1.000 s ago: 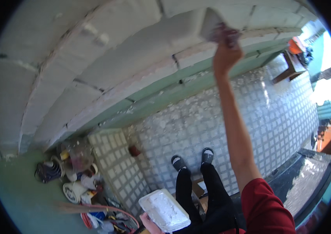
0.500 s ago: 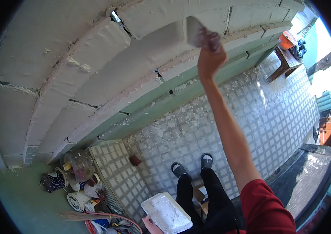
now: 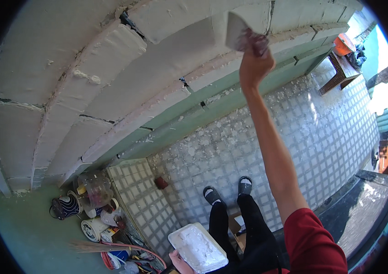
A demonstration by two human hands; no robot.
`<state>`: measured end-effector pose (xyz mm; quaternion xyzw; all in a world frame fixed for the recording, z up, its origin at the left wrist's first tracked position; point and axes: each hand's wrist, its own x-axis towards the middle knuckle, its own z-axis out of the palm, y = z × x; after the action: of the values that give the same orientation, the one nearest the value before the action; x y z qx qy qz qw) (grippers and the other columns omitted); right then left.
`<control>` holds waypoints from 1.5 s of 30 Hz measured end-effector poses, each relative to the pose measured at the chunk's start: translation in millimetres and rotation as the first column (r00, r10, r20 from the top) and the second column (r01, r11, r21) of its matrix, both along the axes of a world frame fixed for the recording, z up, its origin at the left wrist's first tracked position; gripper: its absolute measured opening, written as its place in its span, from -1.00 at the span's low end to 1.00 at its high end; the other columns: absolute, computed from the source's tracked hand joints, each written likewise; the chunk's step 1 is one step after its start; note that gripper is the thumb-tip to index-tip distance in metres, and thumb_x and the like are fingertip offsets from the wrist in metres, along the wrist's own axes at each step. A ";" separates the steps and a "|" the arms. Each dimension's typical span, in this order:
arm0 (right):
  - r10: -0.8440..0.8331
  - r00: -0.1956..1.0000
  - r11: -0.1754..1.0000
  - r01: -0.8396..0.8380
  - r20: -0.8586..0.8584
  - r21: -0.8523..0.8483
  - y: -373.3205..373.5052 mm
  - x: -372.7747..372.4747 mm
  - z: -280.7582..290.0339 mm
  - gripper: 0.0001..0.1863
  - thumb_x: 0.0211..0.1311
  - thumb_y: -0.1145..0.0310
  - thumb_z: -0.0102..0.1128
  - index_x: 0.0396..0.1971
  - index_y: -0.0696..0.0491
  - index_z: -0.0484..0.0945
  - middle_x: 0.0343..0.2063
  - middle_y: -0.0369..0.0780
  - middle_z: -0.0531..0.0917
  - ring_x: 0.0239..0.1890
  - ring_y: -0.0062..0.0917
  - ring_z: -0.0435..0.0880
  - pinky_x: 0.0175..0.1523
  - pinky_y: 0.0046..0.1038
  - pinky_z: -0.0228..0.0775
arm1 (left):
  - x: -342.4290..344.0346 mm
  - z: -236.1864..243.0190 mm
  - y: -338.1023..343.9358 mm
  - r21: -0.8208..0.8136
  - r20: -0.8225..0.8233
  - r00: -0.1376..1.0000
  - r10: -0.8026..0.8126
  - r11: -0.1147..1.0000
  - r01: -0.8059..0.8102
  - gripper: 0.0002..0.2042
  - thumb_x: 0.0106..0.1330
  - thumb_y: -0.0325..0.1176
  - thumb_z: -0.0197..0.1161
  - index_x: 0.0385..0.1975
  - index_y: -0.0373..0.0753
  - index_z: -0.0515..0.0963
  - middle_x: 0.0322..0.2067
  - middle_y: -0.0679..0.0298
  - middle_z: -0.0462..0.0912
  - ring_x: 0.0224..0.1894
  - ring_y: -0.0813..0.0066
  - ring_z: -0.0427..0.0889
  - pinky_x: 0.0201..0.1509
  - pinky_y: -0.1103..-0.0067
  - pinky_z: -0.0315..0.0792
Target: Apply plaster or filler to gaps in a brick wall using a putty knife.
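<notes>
the scraper [image 3: 237, 31] is up at the block wall [image 3: 166, 50], its blade against or just in front of a pale panel; from this angle i can't tell whether it touches. the tray [image 3: 173, 239] is low in the view, just left of the person's black trousers [image 3: 258, 223]. below the pale blocks the wall turns green and meets a tiled floor [image 3: 248, 146] spotted with white bits. a tiled step [image 3: 134, 182] stands at the left, with tubs, bags and a broom [image 3: 86, 247] crowded beside it. at the far right end, an orange bucket [image 3: 343, 45] sits on a small bench [image 3: 340, 75] in brighter light.

the right hand [image 3: 255, 73] is closed around the scraper's handle, arm stretched up and forward. the left hand [image 3: 181, 264] grips the tray by its near left edge; the rest of its fingers are hidden.

the scraper's blade is flat and flared, its handle reddish and blotchy. the tray is a shallow white rectangle with rounded corners, full of lumpy white paste [image 3: 198, 249]. the blocks are smeared and rough-edged, with dark gaps at some joints.
</notes>
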<state>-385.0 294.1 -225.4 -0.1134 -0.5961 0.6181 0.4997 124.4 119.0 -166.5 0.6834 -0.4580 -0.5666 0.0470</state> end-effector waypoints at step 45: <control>0.613 0.750 0.427 -0.578 -0.248 -0.695 -68.5 67.4 1.5 -0.80 0.07 0.59 0.27 -0.26 0.13 0.59 -0.33 -0.24 0.66 -0.30 -0.54 0.64 -0.22 -0.57 0.53 | 19.8 -20.1 -4.7 0.001 0.006 1.000 0.015 1.000 -0.015 -0.49 0.40 0.00 -0.24 -0.08 -0.32 0.50 -0.10 0.17 0.59 -0.05 0.32 0.54 0.14 0.44 0.38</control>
<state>-317.5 225.5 -223.9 -0.0999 -0.3053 0.9357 0.1457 144.2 114.3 -186.6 0.6885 -0.4529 -0.5643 0.0495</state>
